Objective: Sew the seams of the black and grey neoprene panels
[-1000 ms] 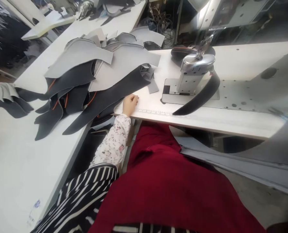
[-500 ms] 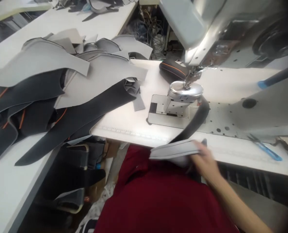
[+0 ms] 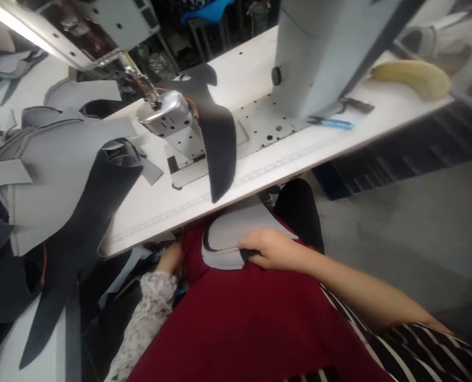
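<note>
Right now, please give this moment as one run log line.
right hand: holds folded grey piece | left hand: by red garment | black strip: at sewing machine

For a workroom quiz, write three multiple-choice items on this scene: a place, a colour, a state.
1. Where do the blue-handled cutters lie? A on the white table beside the sewing machine; B on the grey pile; C in the lap.
2. What colour is the garment across the lap? A blue; B dark red; C green.
3. What does the right hand hold? A nothing; B the cutters; C a curved grey piece.

1 A: they lie on the tabletop. 2 B: the cloth shows dark red. 3 C: the hand closes on it.
</note>
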`<control>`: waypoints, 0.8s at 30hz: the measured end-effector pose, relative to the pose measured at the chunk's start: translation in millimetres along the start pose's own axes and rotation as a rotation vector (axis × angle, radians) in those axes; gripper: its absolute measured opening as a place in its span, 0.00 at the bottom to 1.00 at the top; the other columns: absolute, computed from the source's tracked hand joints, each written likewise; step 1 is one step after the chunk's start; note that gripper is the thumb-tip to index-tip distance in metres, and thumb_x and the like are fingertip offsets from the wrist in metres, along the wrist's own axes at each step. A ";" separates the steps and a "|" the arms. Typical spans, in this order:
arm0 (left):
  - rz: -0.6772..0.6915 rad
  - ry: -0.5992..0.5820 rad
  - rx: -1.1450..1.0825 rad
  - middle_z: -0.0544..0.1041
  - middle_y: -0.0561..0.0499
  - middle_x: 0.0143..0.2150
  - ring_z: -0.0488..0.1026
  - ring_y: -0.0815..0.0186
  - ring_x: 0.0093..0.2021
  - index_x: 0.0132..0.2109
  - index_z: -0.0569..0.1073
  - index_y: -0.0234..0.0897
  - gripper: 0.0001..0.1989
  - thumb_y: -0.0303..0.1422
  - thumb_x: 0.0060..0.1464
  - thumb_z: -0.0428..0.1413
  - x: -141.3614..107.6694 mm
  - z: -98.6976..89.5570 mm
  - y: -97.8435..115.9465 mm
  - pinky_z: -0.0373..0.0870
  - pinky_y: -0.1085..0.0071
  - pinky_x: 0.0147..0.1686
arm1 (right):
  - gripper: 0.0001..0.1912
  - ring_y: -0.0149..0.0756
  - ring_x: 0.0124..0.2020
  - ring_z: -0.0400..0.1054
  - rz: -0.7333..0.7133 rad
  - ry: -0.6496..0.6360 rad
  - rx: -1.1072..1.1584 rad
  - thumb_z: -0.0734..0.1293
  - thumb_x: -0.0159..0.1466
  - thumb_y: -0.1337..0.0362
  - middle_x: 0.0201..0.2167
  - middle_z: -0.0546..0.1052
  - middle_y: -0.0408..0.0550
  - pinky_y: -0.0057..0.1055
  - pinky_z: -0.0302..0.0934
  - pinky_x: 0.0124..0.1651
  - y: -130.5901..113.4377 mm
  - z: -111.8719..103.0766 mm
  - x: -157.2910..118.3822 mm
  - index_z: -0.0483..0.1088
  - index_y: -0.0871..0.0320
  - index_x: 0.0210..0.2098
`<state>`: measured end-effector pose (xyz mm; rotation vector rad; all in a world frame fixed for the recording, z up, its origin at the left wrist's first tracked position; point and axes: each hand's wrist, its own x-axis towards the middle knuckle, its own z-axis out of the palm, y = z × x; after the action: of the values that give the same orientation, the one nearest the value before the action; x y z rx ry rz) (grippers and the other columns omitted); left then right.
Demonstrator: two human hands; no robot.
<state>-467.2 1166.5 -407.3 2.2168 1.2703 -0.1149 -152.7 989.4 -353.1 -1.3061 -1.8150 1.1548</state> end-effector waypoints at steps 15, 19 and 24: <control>0.382 -0.126 -0.296 0.79 0.40 0.56 0.76 0.53 0.57 0.51 0.79 0.37 0.16 0.40 0.60 0.60 -60.3 28.3 96.3 0.70 0.56 0.62 | 0.14 0.39 0.47 0.71 -0.067 0.099 0.050 0.68 0.69 0.63 0.49 0.78 0.49 0.32 0.60 0.49 -33.3 24.4 -51.2 0.76 0.61 0.52; 0.412 -0.053 -0.344 0.78 0.40 0.57 0.75 0.53 0.59 0.52 0.79 0.36 0.17 0.40 0.61 0.60 -73.6 38.3 90.6 0.69 0.55 0.63 | 0.17 0.41 0.49 0.70 -0.113 0.079 0.041 0.68 0.69 0.60 0.50 0.77 0.51 0.34 0.60 0.52 -37.0 28.8 -56.8 0.74 0.61 0.54; 0.465 0.015 -0.367 0.80 0.41 0.54 0.77 0.54 0.56 0.50 0.80 0.37 0.16 0.40 0.58 0.64 -79.7 49.7 90.9 0.72 0.57 0.60 | 0.16 0.41 0.46 0.69 -0.081 0.109 0.035 0.67 0.69 0.60 0.46 0.76 0.51 0.35 0.60 0.51 -36.9 37.3 -66.1 0.74 0.60 0.52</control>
<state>-426.4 1045.0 -381.4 2.1219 0.6842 0.2918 -178.2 911.0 -335.2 -1.2402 -1.7441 1.0472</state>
